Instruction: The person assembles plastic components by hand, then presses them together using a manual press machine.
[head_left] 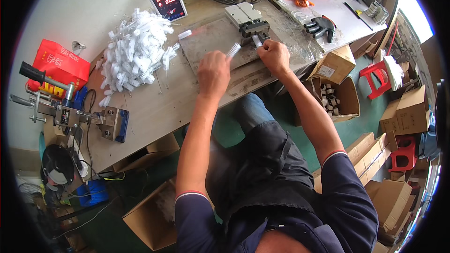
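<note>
My left hand (214,74), a little blurred, is closed with a white ribbed brush-like piece (233,50) sticking up from its fingers, above the front of the metal plate. My right hand (274,55) is pinched at the front of a small grey and black bench machine (247,21). Another white piece (257,41) shows between its fingertips and the machine's black jaw block; how far it reaches inside is hidden. To the left lies a large heap of similar white pieces (136,51), some with thin looped wires. One loose white piece (185,34) rests by the plate's far left corner.
A counter box with red digits (168,2) stands behind the heap. At the left are a lever press (70,112) and a red bag (61,65). A black glove (321,28) lies at the right. Below are open cartons (347,98) and a red stool (375,79).
</note>
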Demonstrator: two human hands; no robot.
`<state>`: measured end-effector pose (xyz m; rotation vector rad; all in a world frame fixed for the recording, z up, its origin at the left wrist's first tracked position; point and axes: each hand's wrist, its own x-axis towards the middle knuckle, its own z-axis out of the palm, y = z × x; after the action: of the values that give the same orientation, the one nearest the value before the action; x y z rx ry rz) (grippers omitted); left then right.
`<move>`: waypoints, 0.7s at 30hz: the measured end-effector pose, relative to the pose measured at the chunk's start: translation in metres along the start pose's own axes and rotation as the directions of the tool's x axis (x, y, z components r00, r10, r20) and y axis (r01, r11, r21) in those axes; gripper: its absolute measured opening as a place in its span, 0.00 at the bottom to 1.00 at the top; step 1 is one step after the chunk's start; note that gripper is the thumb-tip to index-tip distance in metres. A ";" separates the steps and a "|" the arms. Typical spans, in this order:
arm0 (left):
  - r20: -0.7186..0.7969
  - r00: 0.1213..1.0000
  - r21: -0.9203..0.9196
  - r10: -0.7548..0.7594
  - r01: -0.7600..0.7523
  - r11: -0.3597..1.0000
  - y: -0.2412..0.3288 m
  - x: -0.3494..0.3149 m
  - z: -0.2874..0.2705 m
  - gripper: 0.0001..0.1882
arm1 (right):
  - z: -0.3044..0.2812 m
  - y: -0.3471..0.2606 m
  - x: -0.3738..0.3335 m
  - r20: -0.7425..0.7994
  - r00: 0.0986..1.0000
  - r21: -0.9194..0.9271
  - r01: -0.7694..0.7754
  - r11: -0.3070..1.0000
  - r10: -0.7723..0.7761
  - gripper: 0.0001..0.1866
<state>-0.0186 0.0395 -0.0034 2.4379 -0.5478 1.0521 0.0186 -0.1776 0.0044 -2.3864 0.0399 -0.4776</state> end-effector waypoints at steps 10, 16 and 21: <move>-0.366 0.860 0.040 -0.355 0.396 0.918 -0.026 -0.008 -0.012 0.09 | 0.006 0.003 -0.001 -0.082 0.996 -0.033 0.026 0.999 -0.028 0.11; -0.353 0.858 0.113 -0.373 0.435 0.894 -0.025 -0.005 -0.020 0.10 | 0.007 0.001 -0.002 -0.090 0.994 -0.029 0.064 0.998 -0.067 0.11; -0.182 0.954 -0.050 -0.240 0.234 0.971 -0.005 -0.015 -0.031 0.14 | 0.007 0.006 -0.002 -0.102 0.991 -0.056 0.081 0.995 -0.087 0.10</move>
<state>-0.0433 0.0631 0.0040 2.2795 -0.2005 1.1445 0.0202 -0.1770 -0.0049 -2.4197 -0.0016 -0.6478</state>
